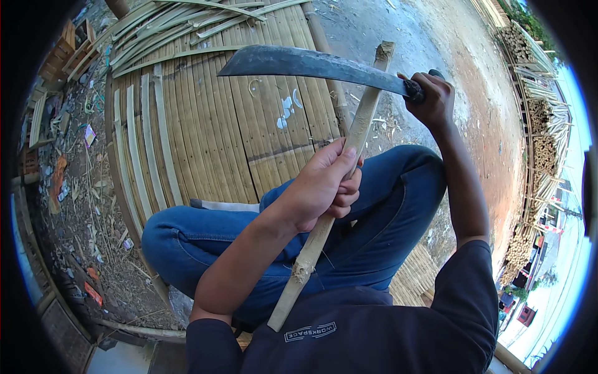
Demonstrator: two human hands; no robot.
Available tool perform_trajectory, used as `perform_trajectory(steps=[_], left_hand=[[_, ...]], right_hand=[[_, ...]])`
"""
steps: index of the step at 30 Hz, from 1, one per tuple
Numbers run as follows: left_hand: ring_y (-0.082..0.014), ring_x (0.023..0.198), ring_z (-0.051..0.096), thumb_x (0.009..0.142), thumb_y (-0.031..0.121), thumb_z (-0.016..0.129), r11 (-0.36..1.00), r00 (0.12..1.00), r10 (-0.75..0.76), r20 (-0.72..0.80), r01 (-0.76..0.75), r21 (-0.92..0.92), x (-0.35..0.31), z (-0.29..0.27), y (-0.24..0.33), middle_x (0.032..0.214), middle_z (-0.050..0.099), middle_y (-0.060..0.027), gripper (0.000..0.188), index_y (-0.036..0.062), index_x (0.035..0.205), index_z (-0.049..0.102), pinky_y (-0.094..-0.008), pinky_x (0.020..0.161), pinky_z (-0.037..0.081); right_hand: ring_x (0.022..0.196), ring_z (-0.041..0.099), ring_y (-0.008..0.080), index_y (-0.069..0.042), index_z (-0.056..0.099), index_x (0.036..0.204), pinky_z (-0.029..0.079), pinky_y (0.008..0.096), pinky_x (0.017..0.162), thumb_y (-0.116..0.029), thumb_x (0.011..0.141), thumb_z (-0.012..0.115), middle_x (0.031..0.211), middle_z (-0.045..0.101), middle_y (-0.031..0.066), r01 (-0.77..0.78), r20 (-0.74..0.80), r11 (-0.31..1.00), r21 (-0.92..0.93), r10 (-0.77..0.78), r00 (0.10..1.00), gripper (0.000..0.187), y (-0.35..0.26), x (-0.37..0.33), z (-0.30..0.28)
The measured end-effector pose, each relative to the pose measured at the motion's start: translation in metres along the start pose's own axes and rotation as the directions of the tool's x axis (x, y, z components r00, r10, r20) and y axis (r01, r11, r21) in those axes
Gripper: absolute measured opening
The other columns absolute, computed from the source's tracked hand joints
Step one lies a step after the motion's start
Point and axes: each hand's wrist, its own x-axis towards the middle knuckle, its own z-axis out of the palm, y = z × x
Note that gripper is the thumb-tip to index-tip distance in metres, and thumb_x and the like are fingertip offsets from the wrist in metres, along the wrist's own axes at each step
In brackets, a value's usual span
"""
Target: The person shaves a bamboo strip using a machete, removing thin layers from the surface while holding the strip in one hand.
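Dark shirt fabric (374, 336) filled the bottom of the view, nearest the lens, and beyond it spread the largest thing in sight, a slatted bamboo platform (205, 124) on which the person sat cross-legged in blue jeans (374, 218), knees wide, probably to leave room for the work between them. Bare reddish ground (486, 81) lay to the right of the platform, with stacks of cut bamboo (542, 143) ranged along its far edge, well apart from the sitter. Loose curved slats (140, 143) rested along the platform's left side, and more lay heaped at its top, seemingly set aside there out of the way. A long bamboo strip (364, 124) ran slantwise from the person's lap up past the knees, its frayed lower end close to the shirt; the left hand (324, 184) was wrapped tight round its middle, fingers curled shut on it, most likely to steady it and tilt it away from the body. A broad dark blade, a machete (305, 63), crossed the strip near its upper end, edge turned toward the wood, seemingly placed to pare it. The right hand (430, 96) was clenched closed about the machete's handle, arm stretched out, keeping the edge clear of the other hand
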Motion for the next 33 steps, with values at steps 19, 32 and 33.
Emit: perform_trajectory(steps=[19,32,33], left_hand=[[-0.003,0.044,0.023,0.108,0.036,0.036,0.979,0.978,0.204,0.047,-0.205,0.015,0.006,-0.003,-0.008,0.06,0.029,0.0043,0.024,0.0144,0.104,0.044,-0.0197,0.037,0.019],[-0.0009,0.046,0.03,0.097,0.011,0.057,0.925,0.951,0.301,-0.067,-0.274,0.263,0.004,0.003,-0.013,0.067,0.035,0.0061,0.043,0.0144,0.135,0.036,-0.0187,0.039,0.024],[-0.0009,0.046,0.03,0.097,0.011,0.057,0.925,0.952,0.3,-0.068,-0.273,0.263,0.004,0.003,-0.013,0.067,0.035,0.0061,0.043,0.0144,0.135,0.036,-0.0187,0.039,0.024]], right_hand=[[0.053,0.056,0.0327,-0.005,0.057,0.066,0.041,0.0409,0.05,-0.013,0.079,0.075,0.059,0.054,0.0127,-0.175,0.267,0.938,0.3,0.094,0.959,0.024,-0.101,0.01,-0.045],[0.058,0.061,0.0306,-0.011,0.066,0.08,0.047,0.0418,0.057,-0.017,0.069,0.076,0.068,0.064,0.0073,-0.116,0.244,0.988,0.1,0.089,0.966,0.016,-0.103,-0.002,-0.037],[0.058,0.061,0.0304,-0.012,0.067,0.082,0.047,0.0419,0.057,-0.016,0.068,0.077,0.068,0.064,0.0072,-0.107,0.235,0.988,0.109,0.079,0.969,0.018,-0.102,-0.001,-0.037]])
